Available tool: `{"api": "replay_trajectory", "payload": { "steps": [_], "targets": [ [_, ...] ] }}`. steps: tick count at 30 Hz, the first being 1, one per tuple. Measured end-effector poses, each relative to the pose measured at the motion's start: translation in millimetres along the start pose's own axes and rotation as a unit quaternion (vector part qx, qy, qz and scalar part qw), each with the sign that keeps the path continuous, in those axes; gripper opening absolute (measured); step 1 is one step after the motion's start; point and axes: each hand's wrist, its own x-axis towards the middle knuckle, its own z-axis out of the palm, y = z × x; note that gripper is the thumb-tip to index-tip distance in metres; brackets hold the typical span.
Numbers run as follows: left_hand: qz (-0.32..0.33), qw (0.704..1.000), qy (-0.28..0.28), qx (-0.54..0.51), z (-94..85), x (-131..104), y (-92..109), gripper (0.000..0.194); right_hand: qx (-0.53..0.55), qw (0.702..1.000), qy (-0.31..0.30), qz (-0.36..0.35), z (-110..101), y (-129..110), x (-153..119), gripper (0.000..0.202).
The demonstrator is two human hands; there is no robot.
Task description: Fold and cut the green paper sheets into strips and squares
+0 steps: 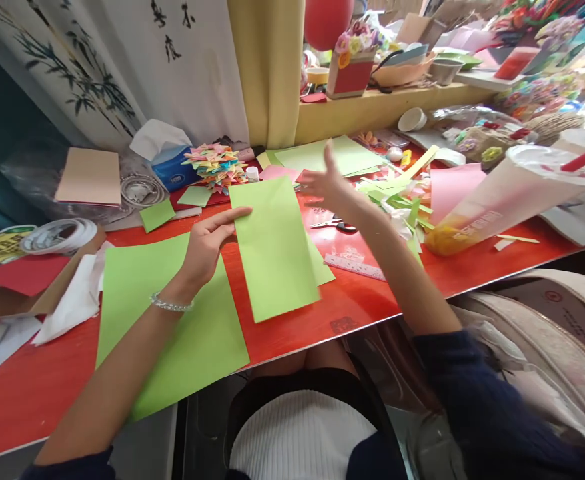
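My left hand (211,247), with a beaded bracelet (171,305) at its wrist, pinches the left edge of a green paper rectangle (276,250) held above the red table. My right hand (328,185) is raised to the right of that rectangle, fingers spread and holding nothing. Under my left forearm lies a larger green paper sheet (172,333), which hangs past the table's front edge. Partly hidden behind the held paper is another green piece (319,260). Scissors (335,225) and a pink ruler (355,266) lie just below my right hand.
On the right a drink cup (512,193) with a red straw stands beside paper scraps (407,193). At the back are a pile of folded paper pieces (217,165), a tissue pack (169,163) and pale green sheets (332,155). A cardboard box (37,293) sits at the left.
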Motion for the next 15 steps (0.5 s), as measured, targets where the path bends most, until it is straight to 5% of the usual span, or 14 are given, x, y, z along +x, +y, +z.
{"api": "replay_trajectory", "payload": {
  "steps": [2, 4, 8, 12, 15],
  "targets": [
    [-0.034, 0.999, -0.005, -0.036, -0.9, 0, -10, 0.032, 0.004, 0.994, -0.107, -0.009, 15, 22, 0, 0.062],
    [-0.052, 0.998, -0.002, -0.039, -1.8, 1, -19, 0.032, 0.06, 0.986, -0.149, -0.04, 30, 39, -3, 0.047],
    [-0.035, 0.999, 0.021, 0.032, -2.2, 2, -27, 0.042, 0.123, 0.981, -0.129, -0.072, 47, 51, -8, 0.025],
    [-0.043, 0.998, 0.047, 0.003, 0.2, 2, -27, 0.076, 0.115, 0.981, -0.139, -0.075, 48, 50, -12, 0.025],
    [-0.053, 0.997, 0.043, -0.023, 3.2, 1, -26, 0.076, 0.107, 0.988, -0.081, -0.079, 50, 49, -17, 0.032]
  ]
}}
